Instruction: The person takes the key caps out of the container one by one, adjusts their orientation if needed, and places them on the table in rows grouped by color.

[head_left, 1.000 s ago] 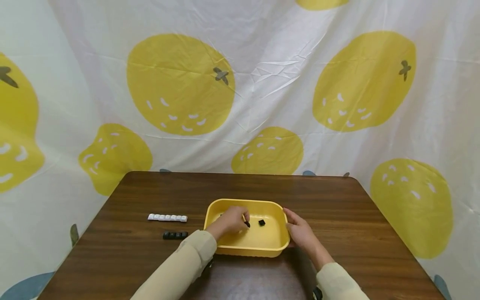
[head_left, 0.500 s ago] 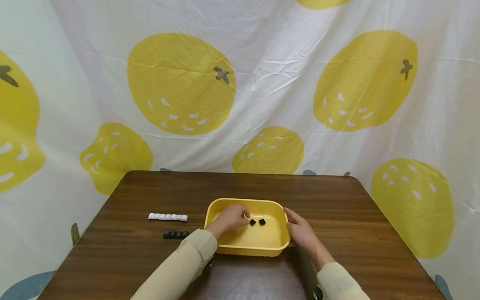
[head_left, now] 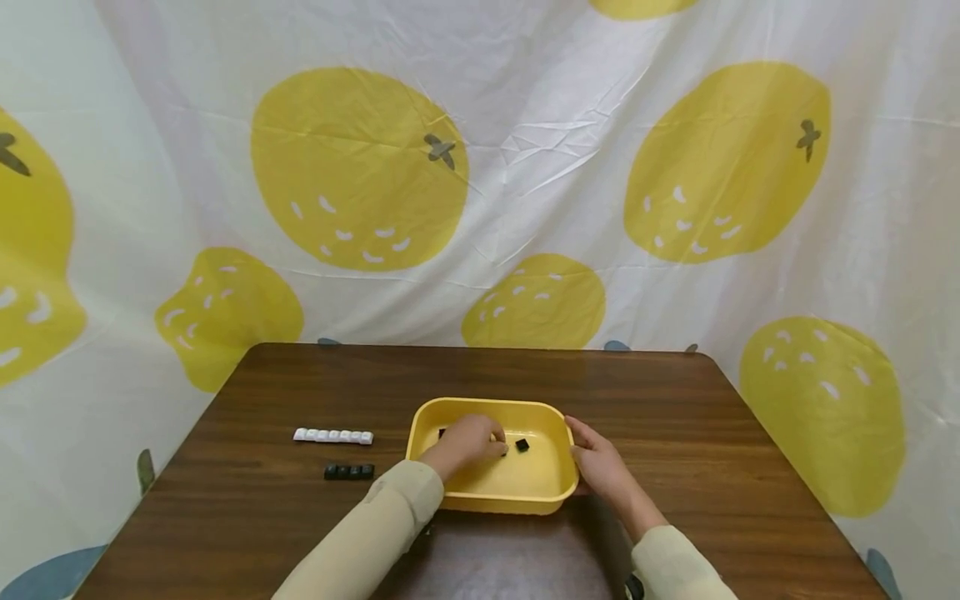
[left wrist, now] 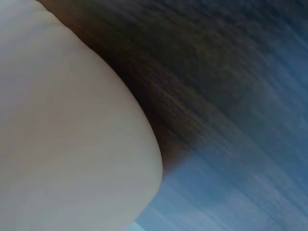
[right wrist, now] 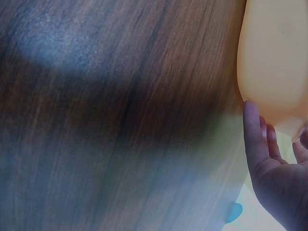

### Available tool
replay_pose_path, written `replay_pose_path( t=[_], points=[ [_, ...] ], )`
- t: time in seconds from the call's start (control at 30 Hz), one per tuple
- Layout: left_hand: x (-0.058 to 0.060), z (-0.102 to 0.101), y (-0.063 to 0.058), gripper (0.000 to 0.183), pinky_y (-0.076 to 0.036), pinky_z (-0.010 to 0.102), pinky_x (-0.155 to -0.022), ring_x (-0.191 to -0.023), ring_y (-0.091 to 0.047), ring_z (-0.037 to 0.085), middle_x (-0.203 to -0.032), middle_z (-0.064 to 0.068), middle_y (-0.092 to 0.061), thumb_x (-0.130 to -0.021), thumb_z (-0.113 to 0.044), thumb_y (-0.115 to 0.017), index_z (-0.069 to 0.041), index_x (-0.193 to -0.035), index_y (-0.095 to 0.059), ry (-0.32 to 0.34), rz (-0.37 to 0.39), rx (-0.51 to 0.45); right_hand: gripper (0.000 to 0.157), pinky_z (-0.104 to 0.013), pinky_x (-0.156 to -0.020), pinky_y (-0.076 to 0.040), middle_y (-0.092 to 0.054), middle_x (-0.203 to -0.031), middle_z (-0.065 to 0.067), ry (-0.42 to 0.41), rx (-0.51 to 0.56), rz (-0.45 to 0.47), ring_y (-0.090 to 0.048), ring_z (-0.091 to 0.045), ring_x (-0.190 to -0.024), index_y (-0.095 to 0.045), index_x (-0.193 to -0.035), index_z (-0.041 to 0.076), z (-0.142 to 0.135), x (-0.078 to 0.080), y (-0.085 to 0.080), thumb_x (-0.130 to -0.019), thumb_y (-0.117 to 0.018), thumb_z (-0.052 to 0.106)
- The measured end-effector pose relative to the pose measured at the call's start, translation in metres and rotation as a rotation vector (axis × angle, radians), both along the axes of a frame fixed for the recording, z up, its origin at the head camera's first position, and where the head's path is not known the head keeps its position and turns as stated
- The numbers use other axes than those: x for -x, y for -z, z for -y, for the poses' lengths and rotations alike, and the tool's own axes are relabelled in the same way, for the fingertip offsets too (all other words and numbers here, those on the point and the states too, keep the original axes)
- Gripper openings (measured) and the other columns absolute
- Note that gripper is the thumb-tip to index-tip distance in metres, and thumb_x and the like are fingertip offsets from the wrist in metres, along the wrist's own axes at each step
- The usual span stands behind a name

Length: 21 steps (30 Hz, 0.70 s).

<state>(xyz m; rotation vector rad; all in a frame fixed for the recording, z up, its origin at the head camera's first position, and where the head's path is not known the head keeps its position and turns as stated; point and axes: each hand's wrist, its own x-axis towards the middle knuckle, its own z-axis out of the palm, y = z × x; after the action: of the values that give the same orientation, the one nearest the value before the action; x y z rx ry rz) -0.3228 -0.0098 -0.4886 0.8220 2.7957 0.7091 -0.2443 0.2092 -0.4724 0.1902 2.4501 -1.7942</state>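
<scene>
Inside the yellow plastic tray (head_left: 495, 505), in the head view, my left hand (head_left: 468, 442) reaches down with curled fingers. Its fingertips pinch a small black keycap (head_left: 504, 452), mostly covered by the fingers. Just right of it lies another black keycap (head_left: 522, 445), and a further dark keycap (head_left: 441, 432) shows in part behind the hand. At the tray's right end my right hand (head_left: 603, 467) grips the wall. The right wrist view shows its fingers (right wrist: 255, 134) along the tray's side (right wrist: 274, 57). Only a pale sleeve (left wrist: 72, 125) and table show in the left wrist view.
On the brown wooden table (head_left: 675, 417), left of the tray, lie a row of white keycaps (head_left: 333, 436) and a shorter row of black keycaps (head_left: 348, 472). A lemon-print curtain (head_left: 540, 192) hangs behind the table.
My left hand has let a black keycap lie flat beside the other, then moved slightly right and down over it, covering most of it. My right hand stays on the tray.
</scene>
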Motion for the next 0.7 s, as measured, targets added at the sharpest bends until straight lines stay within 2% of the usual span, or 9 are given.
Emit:
replay_pose_path(
  t=[0.17, 0.27, 0.37, 0.47, 0.7],
  points=[
    [-0.001, 0.005, -0.001, 0.008, -0.045, 0.027, -0.064, -0.065, -0.051, 0.009, -0.077, -0.004, -0.062, -0.090, -0.019, -0.074, -0.013, -0.086, -0.071, 0.028, 0.026, -0.071, 0.053, -0.043, -0.054, -0.057, -0.052, -0.119, -0.029, 0.006, 0.008, -0.007, -0.065, -0.026, -0.070, -0.036, -0.153, 0.006, 0.000, -0.001, 0.000, -0.100, -0.041, 0.002],
    [-0.003, 0.009, -0.004, 0.007, -0.043, 0.025, -0.055, -0.056, -0.050, 0.008, -0.071, -0.003, -0.059, -0.090, -0.016, -0.073, -0.012, -0.086, -0.068, 0.023, 0.069, -0.134, 0.054, -0.043, -0.055, -0.057, -0.052, -0.117, -0.029, 0.005, 0.009, -0.008, -0.065, -0.027, -0.071, -0.036, -0.153, 0.006, 0.001, -0.001, 0.000, -0.100, -0.041, 0.001],
    [-0.005, 0.013, -0.007, 0.006, -0.041, 0.023, -0.047, -0.048, -0.049, 0.009, -0.067, -0.002, -0.057, -0.090, -0.012, -0.072, -0.010, -0.086, -0.067, 0.007, 0.119, -0.194, 0.054, -0.043, -0.055, -0.057, -0.052, -0.122, -0.029, 0.003, 0.006, 0.000, -0.065, -0.027, -0.072, -0.036, -0.153, 0.007, 0.000, 0.000, 0.000, -0.100, -0.040, 0.001],
    [-0.005, 0.016, -0.009, 0.006, -0.041, 0.023, -0.046, -0.047, -0.050, 0.009, -0.067, -0.001, -0.058, -0.087, -0.006, -0.071, -0.009, -0.087, -0.066, -0.013, 0.155, -0.230, 0.054, -0.043, -0.055, -0.057, -0.051, -0.127, -0.030, 0.000, 0.005, 0.009, -0.065, -0.027, -0.072, -0.035, -0.153, 0.008, 0.000, -0.001, 0.000, -0.100, -0.039, 0.001],
    [-0.003, 0.026, -0.009, 0.016, -0.045, 0.023, -0.050, -0.053, -0.053, 0.010, -0.073, 0.002, -0.058, -0.079, 0.007, -0.071, -0.006, -0.082, -0.063, -0.052, 0.162, -0.238, 0.053, -0.043, -0.056, -0.057, -0.049, -0.131, -0.033, -0.030, 0.024, -0.004, -0.066, -0.029, -0.073, -0.032, -0.154, 0.005, 0.000, -0.002, 0.000, -0.101, -0.039, 0.002]
  ],
)
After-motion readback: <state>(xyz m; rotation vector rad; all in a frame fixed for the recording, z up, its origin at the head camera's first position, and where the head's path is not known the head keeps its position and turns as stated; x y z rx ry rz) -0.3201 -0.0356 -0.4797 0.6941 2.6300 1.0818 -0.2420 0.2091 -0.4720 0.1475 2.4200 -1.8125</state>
